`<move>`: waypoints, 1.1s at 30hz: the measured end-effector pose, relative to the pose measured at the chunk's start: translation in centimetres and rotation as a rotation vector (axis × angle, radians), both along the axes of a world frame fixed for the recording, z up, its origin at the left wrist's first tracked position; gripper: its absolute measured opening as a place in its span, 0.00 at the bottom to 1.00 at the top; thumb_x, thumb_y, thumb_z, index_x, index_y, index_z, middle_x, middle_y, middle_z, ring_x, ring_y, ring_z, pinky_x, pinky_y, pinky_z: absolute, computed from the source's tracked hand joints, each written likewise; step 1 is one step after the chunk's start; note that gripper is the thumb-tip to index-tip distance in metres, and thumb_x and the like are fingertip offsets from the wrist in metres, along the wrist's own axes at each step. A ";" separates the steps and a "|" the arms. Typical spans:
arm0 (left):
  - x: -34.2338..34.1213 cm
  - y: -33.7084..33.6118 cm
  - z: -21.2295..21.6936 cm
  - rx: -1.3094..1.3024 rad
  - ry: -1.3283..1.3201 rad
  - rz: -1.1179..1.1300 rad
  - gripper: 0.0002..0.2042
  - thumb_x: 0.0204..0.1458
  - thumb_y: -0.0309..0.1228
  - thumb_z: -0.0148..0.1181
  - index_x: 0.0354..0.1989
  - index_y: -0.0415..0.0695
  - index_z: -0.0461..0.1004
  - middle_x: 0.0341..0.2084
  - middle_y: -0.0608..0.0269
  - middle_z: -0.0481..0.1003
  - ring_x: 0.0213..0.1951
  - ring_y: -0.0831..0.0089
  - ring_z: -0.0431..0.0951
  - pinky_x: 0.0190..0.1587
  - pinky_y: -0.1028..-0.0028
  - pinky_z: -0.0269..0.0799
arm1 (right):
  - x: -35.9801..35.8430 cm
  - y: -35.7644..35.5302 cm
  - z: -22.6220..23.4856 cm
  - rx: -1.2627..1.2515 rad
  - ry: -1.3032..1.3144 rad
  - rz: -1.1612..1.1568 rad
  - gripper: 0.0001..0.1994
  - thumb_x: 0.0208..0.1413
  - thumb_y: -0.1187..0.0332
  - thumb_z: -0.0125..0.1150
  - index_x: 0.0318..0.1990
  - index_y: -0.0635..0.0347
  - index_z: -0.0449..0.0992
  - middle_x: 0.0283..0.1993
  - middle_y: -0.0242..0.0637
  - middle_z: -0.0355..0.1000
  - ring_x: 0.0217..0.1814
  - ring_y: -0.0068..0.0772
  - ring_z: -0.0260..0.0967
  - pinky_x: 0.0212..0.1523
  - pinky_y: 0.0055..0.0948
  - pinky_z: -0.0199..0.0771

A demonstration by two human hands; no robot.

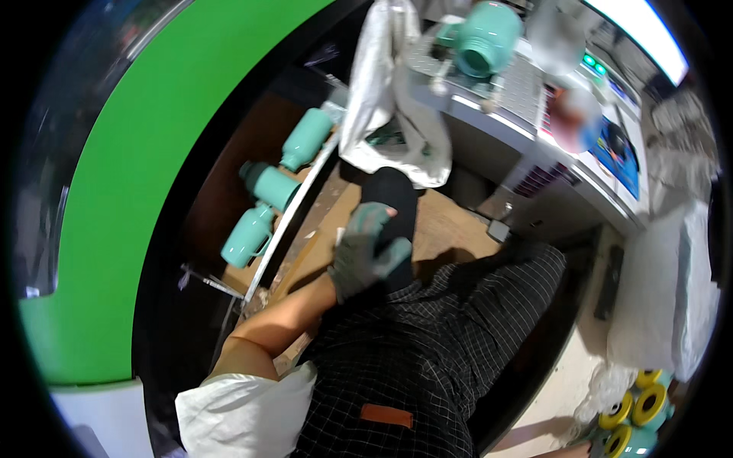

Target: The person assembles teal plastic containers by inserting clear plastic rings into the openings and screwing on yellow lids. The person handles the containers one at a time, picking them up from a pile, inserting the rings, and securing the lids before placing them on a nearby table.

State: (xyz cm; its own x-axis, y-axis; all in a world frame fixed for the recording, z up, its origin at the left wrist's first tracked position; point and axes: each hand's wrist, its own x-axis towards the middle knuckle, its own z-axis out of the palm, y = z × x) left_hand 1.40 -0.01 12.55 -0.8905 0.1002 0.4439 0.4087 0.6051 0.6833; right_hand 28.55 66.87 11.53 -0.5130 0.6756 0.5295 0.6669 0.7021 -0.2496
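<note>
Checked black cloth [427,359] is covering your lap; your gloved left hand [359,258] is hanging half-spread, nothing showing in it; your right hand [596,448] is sitting beside yellow-ringed teal bottles [645,437], grip unclear; steadying one body should be preventing knocks

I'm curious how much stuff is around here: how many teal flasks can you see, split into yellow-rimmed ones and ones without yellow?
Flasks without yellow: 4
Yellow-rimmed flasks: 4 visible; more may be hidden
Total in view: 8
</note>
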 end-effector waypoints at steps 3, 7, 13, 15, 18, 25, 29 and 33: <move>1.6 -9.6 -7.7 -0.133 -0.144 0.492 0.27 0.50 0.36 0.74 0.54 0.34 0.72 0.50 0.44 0.73 0.51 0.47 0.75 0.56 0.57 0.72 | -0.3 -5.1 -2.1 0.017 -0.212 0.014 0.25 0.72 0.55 0.45 0.68 0.61 0.70 0.69 0.44 0.69 0.72 0.43 0.64 0.73 0.48 0.61; 4.7 -23.6 -18.4 0.109 -0.422 1.279 0.46 0.43 0.54 0.75 0.61 0.28 0.67 0.57 0.33 0.73 0.59 0.42 0.73 0.65 0.54 0.67 | 1.8 -7.9 -2.7 0.035 -0.431 -0.026 0.25 0.72 0.56 0.44 0.69 0.60 0.69 0.70 0.43 0.69 0.73 0.42 0.63 0.73 0.49 0.58; 7.7 -41.5 -23.7 -0.049 -0.842 1.454 0.50 0.37 0.62 0.76 0.60 0.31 0.70 0.54 0.41 0.77 0.53 0.50 0.80 0.57 0.56 0.77 | 6.3 -7.6 -0.2 0.714 -1.662 -0.129 0.26 0.72 0.57 0.42 0.70 0.59 0.69 0.72 0.42 0.67 0.75 0.41 0.61 0.74 0.50 0.55; 8.6 -44.9 -25.4 -0.104 -0.786 1.292 0.47 0.38 0.59 0.76 0.60 0.32 0.70 0.53 0.42 0.77 0.52 0.50 0.80 0.57 0.56 0.77 | -4.5 -14.7 5.1 0.931 -1.677 -0.075 0.18 0.73 0.63 0.47 0.62 0.59 0.75 0.59 0.33 0.72 0.60 0.30 0.68 0.60 0.35 0.68; 1.4 -41.3 -27.9 -0.150 -0.691 1.072 0.44 0.41 0.55 0.75 0.58 0.32 0.71 0.52 0.42 0.78 0.52 0.50 0.80 0.56 0.55 0.77 | -16.3 -19.3 5.3 -0.067 -0.336 0.283 0.16 0.72 0.65 0.49 0.60 0.61 0.74 0.55 0.35 0.74 0.52 0.27 0.73 0.50 0.27 0.73; 0.4 -23.2 -13.4 -0.365 -0.428 0.400 0.35 0.46 0.47 0.74 0.56 0.33 0.73 0.49 0.44 0.78 0.50 0.49 0.80 0.55 0.55 0.77 | -26.2 -39.8 4.4 -1.251 0.150 1.109 0.18 0.69 0.64 0.56 0.60 0.65 0.73 0.53 0.39 0.75 0.41 0.26 0.78 0.42 0.27 0.82; 4.0 -13.1 -5.1 -0.521 -0.324 -0.164 0.30 0.49 0.42 0.74 0.54 0.34 0.75 0.47 0.45 0.78 0.49 0.49 0.80 0.54 0.54 0.77 | -28.6 -47.5 4.0 -1.782 0.128 0.996 0.22 0.68 0.60 0.58 0.63 0.66 0.70 0.54 0.38 0.76 0.45 0.26 0.77 0.46 0.27 0.83; 4.7 -7.9 -0.4 -0.726 -0.147 -0.624 0.24 0.52 0.37 0.73 0.53 0.34 0.76 0.46 0.46 0.79 0.49 0.49 0.80 0.54 0.54 0.77 | -28.0 -44.3 4.7 -2.587 0.763 1.069 0.26 0.66 0.50 0.64 0.62 0.59 0.70 0.55 0.41 0.76 0.52 0.30 0.78 0.56 0.38 0.83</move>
